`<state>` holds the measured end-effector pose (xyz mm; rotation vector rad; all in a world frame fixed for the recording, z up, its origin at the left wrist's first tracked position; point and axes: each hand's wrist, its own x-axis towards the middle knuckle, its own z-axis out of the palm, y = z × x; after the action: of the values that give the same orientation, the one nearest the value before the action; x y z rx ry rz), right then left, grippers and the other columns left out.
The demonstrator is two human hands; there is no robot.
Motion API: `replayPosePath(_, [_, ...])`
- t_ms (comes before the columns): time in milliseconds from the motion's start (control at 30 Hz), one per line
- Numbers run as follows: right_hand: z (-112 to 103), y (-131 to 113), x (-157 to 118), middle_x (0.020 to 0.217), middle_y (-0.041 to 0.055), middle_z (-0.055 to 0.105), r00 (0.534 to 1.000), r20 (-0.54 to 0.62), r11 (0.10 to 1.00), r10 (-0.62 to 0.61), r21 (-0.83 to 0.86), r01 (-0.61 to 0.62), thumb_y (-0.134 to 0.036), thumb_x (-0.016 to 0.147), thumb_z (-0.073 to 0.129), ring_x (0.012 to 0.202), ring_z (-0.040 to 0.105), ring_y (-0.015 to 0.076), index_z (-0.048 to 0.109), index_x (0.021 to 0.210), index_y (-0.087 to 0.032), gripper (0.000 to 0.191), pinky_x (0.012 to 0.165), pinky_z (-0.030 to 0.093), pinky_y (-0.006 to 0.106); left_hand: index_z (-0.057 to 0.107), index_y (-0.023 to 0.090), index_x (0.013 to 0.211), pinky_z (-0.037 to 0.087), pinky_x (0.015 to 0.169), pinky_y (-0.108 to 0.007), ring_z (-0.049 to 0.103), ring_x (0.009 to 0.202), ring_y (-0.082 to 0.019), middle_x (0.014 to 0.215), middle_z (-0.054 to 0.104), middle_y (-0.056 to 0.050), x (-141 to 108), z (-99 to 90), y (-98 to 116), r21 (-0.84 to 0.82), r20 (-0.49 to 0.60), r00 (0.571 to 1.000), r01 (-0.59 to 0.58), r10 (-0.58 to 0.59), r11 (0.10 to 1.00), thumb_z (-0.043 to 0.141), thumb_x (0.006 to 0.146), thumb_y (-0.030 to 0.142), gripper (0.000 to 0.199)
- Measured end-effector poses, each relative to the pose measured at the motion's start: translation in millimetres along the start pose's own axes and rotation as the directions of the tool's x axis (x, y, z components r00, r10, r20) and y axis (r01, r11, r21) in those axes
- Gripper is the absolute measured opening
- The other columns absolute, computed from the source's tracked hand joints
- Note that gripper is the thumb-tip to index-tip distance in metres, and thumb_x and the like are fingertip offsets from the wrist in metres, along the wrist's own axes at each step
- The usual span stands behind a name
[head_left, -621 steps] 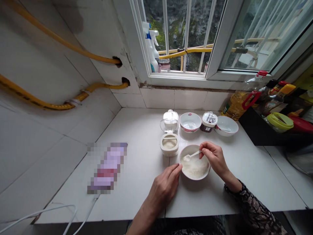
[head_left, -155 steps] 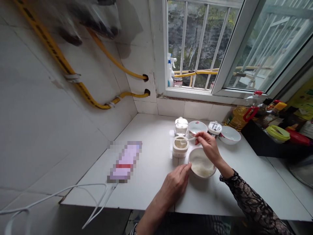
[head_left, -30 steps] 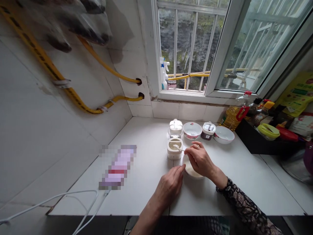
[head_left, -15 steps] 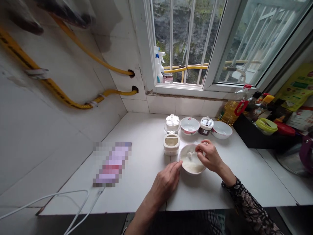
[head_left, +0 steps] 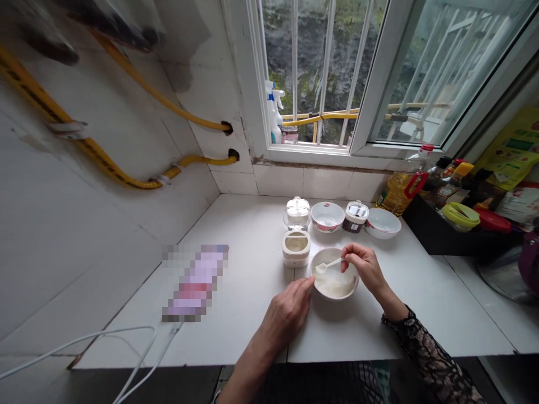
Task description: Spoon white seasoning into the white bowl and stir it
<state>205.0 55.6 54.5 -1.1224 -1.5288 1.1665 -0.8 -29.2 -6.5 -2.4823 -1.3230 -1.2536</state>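
A white bowl [head_left: 336, 296] with pale, whitish contents stands near the front of the counter. My right hand [head_left: 365, 272] pinches the handle of a small white spoon [head_left: 321, 269], whose head is inside the bowl at the left. Against the bowl's left rim rest the fingertips of my left hand [head_left: 288, 314], its fingers pressed together. Just behind and left of the bowl is a cream container [head_left: 296, 257] with its lid flipped back.
Along the back stand a flowered bowl [head_left: 327, 217], a small dark-bodied jar [head_left: 356, 217] and another bowl [head_left: 382, 223]. An oil bottle [head_left: 398, 188] and a black rack [head_left: 425, 230] are at the right. A blurred phone-like object [head_left: 196, 286] with a cable lies left.
My right hand has shifted slightly right, and the spoon now points left with its head closer to the bowl's left side. The left hand has stayed at the rim.
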Motion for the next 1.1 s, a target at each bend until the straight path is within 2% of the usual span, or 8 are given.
replayPosePath(333, [-6.5,-7.9,7.9,0.047,-0.0013,0.063,0.993,-0.078,0.974,0.087,0.216,-0.069,-0.026,0.063,0.059,0.052,0.056,0.0152,0.063,0.065,-0.019,0.008,0.069,0.044,0.031,0.046,0.015,0.134,0.061,0.078,-0.031,0.07,0.098,-0.021,0.107,0.069,-0.012,-2.8,2.4,-1.2,0.002,0.001,1.0,-0.006,0.006,1.0,0.038,0.094,0.007,0.042])
replayPosePath(533, [16.5,-29.6,19.0,0.061,-0.0002,0.067,0.98,-0.081,0.98,-0.179,0.072,0.185,-0.029,0.078,0.056,0.061,0.062,0.0182,0.06,0.078,-0.021,0.009,0.071,0.048,0.034,0.045,0.014,0.135,0.061,0.077,-0.031,0.07,0.097,-0.022,0.106,0.069,-0.013,-4.2,4.1,-3.4,-0.007,0.0,1.0,-0.018,0.018,1.0,0.038,0.092,0.006,0.044])
replayPosePath(600, [28.2,-31.3,20.1,0.067,0.0014,0.069,0.932,-0.049,0.928,-0.36,-0.12,0.352,-0.026,0.085,0.052,0.067,0.063,0.0193,0.059,0.083,-0.022,0.008,0.078,0.049,0.037,0.044,0.014,0.135,0.061,0.078,-0.031,0.07,0.096,-0.021,0.106,0.069,-0.013,-4.1,4.4,-3.7,-0.009,0.004,1.0,-0.015,0.016,1.0,0.038,0.093,0.007,0.043])
replayPosePath(667, [38.1,-29.4,20.2,0.069,0.0014,0.069,0.835,0.092,0.771,-0.542,-0.341,0.538,-0.019,0.087,0.05,0.068,0.063,0.0193,0.058,0.083,-0.022,0.009,0.092,0.044,0.043,0.045,0.014,0.134,0.061,0.078,-0.032,0.069,0.095,-0.021,0.105,0.069,-0.012,-3.7,4.5,-3.6,-0.003,0.008,1.0,-0.011,0.011,1.0,0.038,0.094,0.007,0.042])
replayPosePath(733, [43.3,-26.4,19.8,0.068,0.0003,0.068,0.733,0.261,0.588,-0.628,-0.459,0.666,-0.013,0.086,0.049,0.066,0.061,0.0186,0.058,0.083,-0.023,0.014,0.101,0.038,0.046,0.046,0.014,0.133,0.061,0.078,-0.032,0.07,0.094,-0.021,0.104,0.069,-0.012,-3.1,4.5,-3.2,0.006,0.007,1.0,-0.013,0.012,1.0,0.037,0.094,0.007,0.04])
replayPosePath(800, [41.8,-25.4,18.7,0.068,-0.0007,0.069,0.693,0.31,0.522,-0.651,-0.48,0.705,-0.011,0.085,0.047,0.065,0.06,0.0182,0.057,0.084,-0.023,0.016,0.102,0.036,0.046,0.047,0.013,0.131,0.061,0.076,-0.032,0.07,0.093,-0.022,0.104,0.069,-0.013,-2.7,4.2,-2.5,0.01,0.006,1.0,-0.014,0.014,1.0,0.037,0.095,0.007,0.039])
replayPosePath(967, [14.4,-29.5,14.7,0.058,-0.0031,0.064,0.767,0.088,0.667,-0.635,-0.439,0.602,-0.014,0.083,0.047,0.064,0.058,0.0194,0.058,0.078,-0.024,0.016,0.097,0.04,0.044,0.048,0.013,0.131,0.061,0.077,-0.032,0.069,0.096,-0.022,0.106,0.069,-0.013,-2.5,2.4,-0.7,0.003,0.007,1.0,-0.008,0.008,1.0,0.038,0.095,0.008,0.037])
replayPosePath(1100, [-3.8,-18.6,14.2,0.058,0.001,0.063,0.85,0.052,0.724,-0.524,-0.498,0.477,-0.014,0.075,0.048,0.077,0.057,0.0233,0.055,0.064,-0.024,0.017,0.081,0.045,0.038,0.048,0.014,0.13,0.061,0.078,-0.031,0.069,0.097,-0.021,0.107,0.069,-0.012,-1.8,0.7,0.3,-0.007,0.003,1.0,-0.001,0.001,1.0,0.038,0.096,0.009,0.036])
